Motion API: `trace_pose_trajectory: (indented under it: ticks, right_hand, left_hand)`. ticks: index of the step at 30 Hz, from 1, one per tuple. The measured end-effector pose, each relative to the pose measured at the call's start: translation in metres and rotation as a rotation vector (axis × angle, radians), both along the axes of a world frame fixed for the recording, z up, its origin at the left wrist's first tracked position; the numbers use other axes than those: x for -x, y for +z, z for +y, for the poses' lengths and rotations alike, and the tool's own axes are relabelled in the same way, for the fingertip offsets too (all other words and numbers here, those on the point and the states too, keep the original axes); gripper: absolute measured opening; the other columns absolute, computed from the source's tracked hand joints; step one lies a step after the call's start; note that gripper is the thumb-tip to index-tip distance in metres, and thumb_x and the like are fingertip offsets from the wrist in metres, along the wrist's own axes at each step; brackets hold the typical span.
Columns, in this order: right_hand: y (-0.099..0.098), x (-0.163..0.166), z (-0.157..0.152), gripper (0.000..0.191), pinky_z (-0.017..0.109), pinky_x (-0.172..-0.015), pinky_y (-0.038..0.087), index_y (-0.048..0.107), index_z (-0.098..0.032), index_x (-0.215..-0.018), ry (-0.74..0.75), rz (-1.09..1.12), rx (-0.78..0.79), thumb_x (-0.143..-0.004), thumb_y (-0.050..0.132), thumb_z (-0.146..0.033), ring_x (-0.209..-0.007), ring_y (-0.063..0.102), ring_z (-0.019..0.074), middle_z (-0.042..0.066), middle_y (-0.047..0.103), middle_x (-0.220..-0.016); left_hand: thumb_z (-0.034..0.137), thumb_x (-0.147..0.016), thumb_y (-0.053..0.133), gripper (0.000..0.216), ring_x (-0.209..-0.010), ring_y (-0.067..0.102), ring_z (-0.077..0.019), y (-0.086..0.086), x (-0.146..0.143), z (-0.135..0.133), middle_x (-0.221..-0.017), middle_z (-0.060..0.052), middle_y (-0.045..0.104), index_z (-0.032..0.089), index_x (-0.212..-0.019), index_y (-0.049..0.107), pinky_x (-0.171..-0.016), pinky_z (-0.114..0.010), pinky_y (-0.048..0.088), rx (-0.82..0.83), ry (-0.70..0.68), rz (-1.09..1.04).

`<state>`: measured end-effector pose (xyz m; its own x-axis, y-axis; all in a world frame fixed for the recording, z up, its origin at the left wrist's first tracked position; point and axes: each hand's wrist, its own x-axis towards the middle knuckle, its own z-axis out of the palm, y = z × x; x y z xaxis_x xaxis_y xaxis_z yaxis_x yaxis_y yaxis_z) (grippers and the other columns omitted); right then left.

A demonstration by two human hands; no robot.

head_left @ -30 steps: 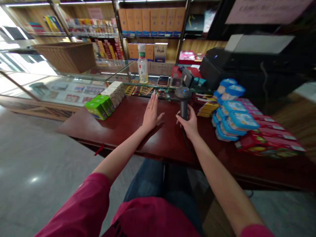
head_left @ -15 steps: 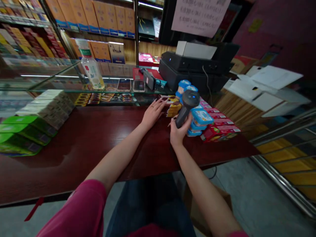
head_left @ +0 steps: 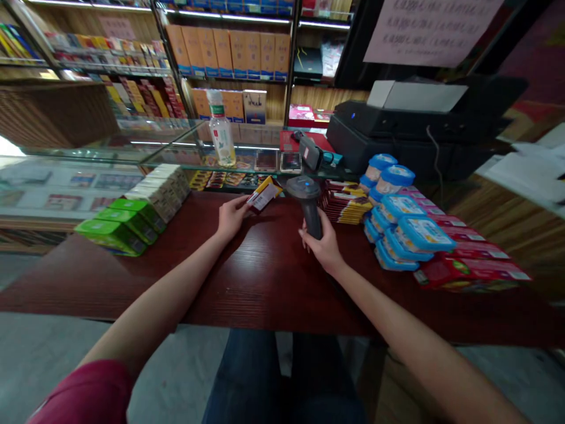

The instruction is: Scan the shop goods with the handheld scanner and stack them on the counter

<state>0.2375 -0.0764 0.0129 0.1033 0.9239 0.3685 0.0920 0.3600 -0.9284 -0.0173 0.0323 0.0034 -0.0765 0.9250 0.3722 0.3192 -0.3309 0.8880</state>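
My left hand (head_left: pixel 231 220) pinches a small flat snack packet (head_left: pixel 265 195) by its left end, above the dark red wooden counter (head_left: pixel 256 277). The packet is yellow and dark brown, and a white printed label faces me. My right hand (head_left: pixel 325 242) is wrapped round the handle of a dark grey barcode scanner (head_left: pixel 303 187). A small blue light glows on the scanner's head, which is close to the packet's right. Beyond the scanner stands a row of similar yellow and brown packets (head_left: pixel 348 203).
Blue-lidded tubs (head_left: pixel 404 232) and red boxes (head_left: pixel 477 265) stand on the right. Green packs (head_left: pixel 119 227) and pale packs (head_left: pixel 161 185) line the left. A bottle (head_left: pixel 222 138) and phones (head_left: pixel 291 161) rest on the glass case behind, beside a black machine (head_left: pixel 397 129).
My left hand has moved left from the packet row with one packet in it. My right hand has brought the scanner left, away from the tubs. The view has turned left.
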Motion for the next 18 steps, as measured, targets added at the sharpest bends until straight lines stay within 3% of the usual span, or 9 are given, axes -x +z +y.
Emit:
trace_pose_trajectory:
  ticks: [4,7,13,18]
  right_hand:
    - [-0.002,0.018,0.003,0.063,0.027,-0.046,0.045,0.058,-0.026,-0.131,0.149,0.04,0.129,-0.078,0.083,-0.049,-0.054,0.051,0.0118,0.0,0.062,-0.088]
    - [0.002,0.018,-0.004,0.059,0.026,-0.041,0.041,0.061,-0.024,-0.125,0.302,0.013,0.238,-0.078,0.084,-0.051,-0.047,0.049,0.0099,-0.002,0.061,-0.08]
    - [0.006,0.01,-0.005,0.056,0.024,-0.037,0.036,0.064,-0.022,-0.109,0.402,-0.021,0.312,-0.076,0.083,-0.063,-0.041,0.045,0.0101,-0.007,0.055,-0.06]
    - [0.002,0.007,-0.005,0.057,0.024,-0.037,0.035,0.063,-0.021,-0.117,0.375,-0.011,0.296,-0.084,0.076,-0.065,-0.04,0.045,0.0115,-0.008,0.053,-0.053]
  left_hand:
    - [0.052,-0.075,0.087,0.056,-0.11,0.076,-0.032,-0.005,0.031,0.004,-0.119,-0.011,0.08,0.016,-0.118,0.08,-0.1,-0.046,0.061,0.213,-0.064,-0.287]
    - [0.059,-0.065,0.093,0.068,-0.112,0.075,-0.0333,-0.006,0.034,0.007,-0.121,-0.012,0.08,0.016,-0.116,0.081,-0.102,-0.048,0.06,0.228,-0.14,-0.351]
    - [0.058,-0.067,0.094,0.065,-0.118,0.073,-0.0352,-0.003,0.031,0.006,-0.122,-0.012,0.079,0.017,-0.116,0.081,-0.108,-0.051,0.058,0.261,-0.206,-0.387]
    - [0.054,-0.074,0.09,0.059,-0.12,0.072,-0.0358,-0.003,0.029,0.005,-0.124,-0.012,0.079,0.017,-0.119,0.08,-0.109,-0.052,0.058,0.229,-0.229,-0.353]
